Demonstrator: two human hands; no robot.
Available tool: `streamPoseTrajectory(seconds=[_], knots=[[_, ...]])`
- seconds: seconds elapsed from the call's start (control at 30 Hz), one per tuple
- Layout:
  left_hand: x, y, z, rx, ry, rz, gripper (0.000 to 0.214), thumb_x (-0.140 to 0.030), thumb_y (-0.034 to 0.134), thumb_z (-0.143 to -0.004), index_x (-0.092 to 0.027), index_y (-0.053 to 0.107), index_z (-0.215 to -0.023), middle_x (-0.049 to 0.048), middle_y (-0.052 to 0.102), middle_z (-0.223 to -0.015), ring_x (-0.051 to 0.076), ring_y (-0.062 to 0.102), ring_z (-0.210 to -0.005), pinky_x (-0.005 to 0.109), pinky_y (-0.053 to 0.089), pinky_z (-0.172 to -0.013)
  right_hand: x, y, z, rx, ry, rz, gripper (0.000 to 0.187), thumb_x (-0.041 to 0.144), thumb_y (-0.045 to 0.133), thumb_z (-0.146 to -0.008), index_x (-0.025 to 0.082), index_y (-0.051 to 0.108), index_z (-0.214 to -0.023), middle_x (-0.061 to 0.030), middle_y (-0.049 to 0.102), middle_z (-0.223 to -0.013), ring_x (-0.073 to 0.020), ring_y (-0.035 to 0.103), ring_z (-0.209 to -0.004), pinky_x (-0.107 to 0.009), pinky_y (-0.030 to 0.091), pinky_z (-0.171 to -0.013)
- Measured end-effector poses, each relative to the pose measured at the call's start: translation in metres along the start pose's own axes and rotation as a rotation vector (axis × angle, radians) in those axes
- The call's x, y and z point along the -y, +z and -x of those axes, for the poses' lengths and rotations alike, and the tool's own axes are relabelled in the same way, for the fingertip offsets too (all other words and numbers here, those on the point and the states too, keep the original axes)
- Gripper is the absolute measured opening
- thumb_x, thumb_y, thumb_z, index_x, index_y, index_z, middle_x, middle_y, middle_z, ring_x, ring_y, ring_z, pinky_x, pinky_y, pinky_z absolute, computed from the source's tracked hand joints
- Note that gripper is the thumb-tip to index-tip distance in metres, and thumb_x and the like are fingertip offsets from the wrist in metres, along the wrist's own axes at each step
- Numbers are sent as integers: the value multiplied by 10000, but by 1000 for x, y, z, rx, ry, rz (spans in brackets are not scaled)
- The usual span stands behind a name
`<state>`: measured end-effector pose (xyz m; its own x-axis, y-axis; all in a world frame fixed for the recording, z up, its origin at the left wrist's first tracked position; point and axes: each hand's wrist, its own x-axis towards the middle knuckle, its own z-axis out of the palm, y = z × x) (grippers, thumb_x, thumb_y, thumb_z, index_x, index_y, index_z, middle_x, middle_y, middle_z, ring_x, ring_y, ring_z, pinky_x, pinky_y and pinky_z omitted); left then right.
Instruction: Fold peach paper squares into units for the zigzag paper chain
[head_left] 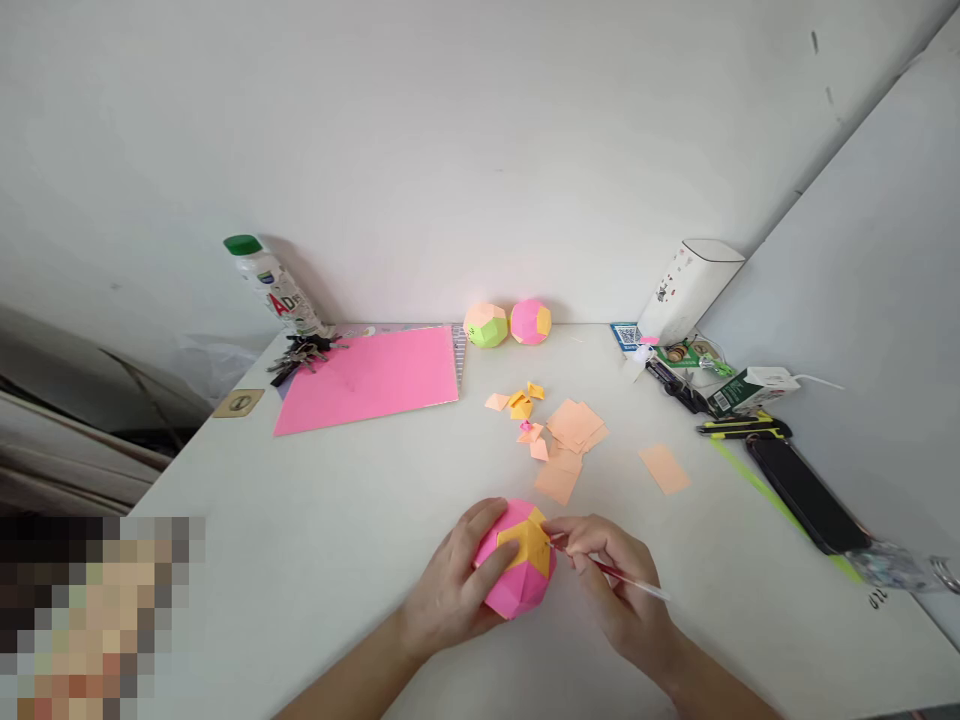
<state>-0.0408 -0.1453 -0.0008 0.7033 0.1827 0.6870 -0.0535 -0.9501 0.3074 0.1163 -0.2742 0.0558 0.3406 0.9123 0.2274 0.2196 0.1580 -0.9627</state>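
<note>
A pink and orange faceted paper ball (517, 585) is gripped by my left hand (454, 575), whose thumb lies across the orange panel. My right hand (619, 575) pinches a thin pen (626, 577) with a reddish, partly clear barrel. The pen's tip meets the orange panel on the ball's right side, where small dark marks show. Beyond the ball lie folded orange and peach paper pieces (521, 405) and an overlapping group of peach paper squares (574, 425). One peach square (664, 469) lies apart to the right.
Two more paper balls, one peach and green (486, 326), one pink and orange (531, 322), stand by the wall. At left are a pink sheet (375, 380), keys (304, 355) and a bottle (274, 285). A utility knife (742, 427) and phone (808, 493) lie right.
</note>
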Motion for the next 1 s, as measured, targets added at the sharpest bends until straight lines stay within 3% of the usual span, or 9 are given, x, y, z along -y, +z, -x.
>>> streamPoseTrajectory(seconds=[0.2, 0.3, 0.4, 0.5, 0.6, 0.67, 0.77, 0.87, 1.0], knots=[[0, 0, -1, 4, 4, -7, 700, -237, 684, -713, -204, 297, -1295, 196, 297, -1336, 316, 423, -1157, 477, 479, -856, 0, 0, 1, 27, -16, -23, 124, 182, 441, -895, 207, 535, -817, -71, 621, -881, -243, 582, -1033, -401, 533, -805], [0, -1, 0, 16, -14, -3, 721, -241, 676, -724, -215, 270, -1319, 201, 293, -1350, 317, 424, -1162, 480, 475, -860, -5, -1, 2, -62, -35, -30, 134, 194, 426, -916, 212, 540, -850, -64, 614, -882, -235, 592, -1011, -396, 535, -793], [1, -2, 1, 21, -17, -4, 765, -289, 665, -735, -237, 222, -1356, 193, 257, -1390, 319, 420, -1177, 475, 473, -872, -10, -3, -2, -131, -51, 21, 209, 256, 361, -952, 218, 563, -990, -99, 595, -1058, -233, 569, -1057, -401, 522, -814], [3, -3, 2, 36, 20, -49, 791, -295, 647, -747, -236, 187, -1387, 176, 188, -1440, 332, 384, -1216, 477, 465, -897, -8, -3, -15, 80, 76, 85, 321, 351, 420, -928, 223, 472, -1217, -128, 428, -1351, -254, 405, -1254, -430, 443, -945], [4, -1, 3, 78, 105, -100, 739, -343, 596, -785, -262, 187, -1395, 136, 156, -1480, 347, 340, -1261, 488, 462, -902, 3, 1, -29, 370, 154, 258, 770, 389, 734, -668, 217, 371, -1325, -131, 304, -1439, -306, 263, -1328, -459, 323, -1041], [5, 4, 4, 30, 104, -124, 756, -300, 578, -799, -240, 141, -1413, 148, 129, -1491, 337, 346, -1266, 472, 470, -902, 10, 5, -36, 475, 161, 372, 831, 331, 785, -564, 224, 409, -1297, -120, 419, -1359, -308, 395, -1241, -429, 373, -999], [7, 13, 6, -97, -9, -191, 772, -305, 573, -810, -206, 122, -1428, 178, 135, -1483, 336, 339, -1280, 449, 490, -888, 8, 4, -49, 523, 160, 445, 718, 280, 764, -545, 221, 481, -1203, -72, 581, -1124, -255, 581, -967, -337, 490, -809], [13, 20, 9, -141, -177, -180, 805, -410, 542, -818, -175, 85, -1437, 216, 186, -1452, 357, 307, -1299, 493, 471, -900, -15, -16, -88, 380, 63, 516, 762, 325, 762, -553, 236, 437, -1237, -67, 569, -1130, -257, 575, -968, -327, 482, -808], [27, 26, 14, -129, -285, -252, 784, -239, 539, -814, -133, 72, -1435, 243, 318, -1372, 325, 383, -1256, 447, 509, -857, -64, -59, -196, -286, -98, 820, 617, 297, 628, -697, 207, 387, -1257, -126, 497, -1231, -296, 457, -1146, -410, 413, -927]])
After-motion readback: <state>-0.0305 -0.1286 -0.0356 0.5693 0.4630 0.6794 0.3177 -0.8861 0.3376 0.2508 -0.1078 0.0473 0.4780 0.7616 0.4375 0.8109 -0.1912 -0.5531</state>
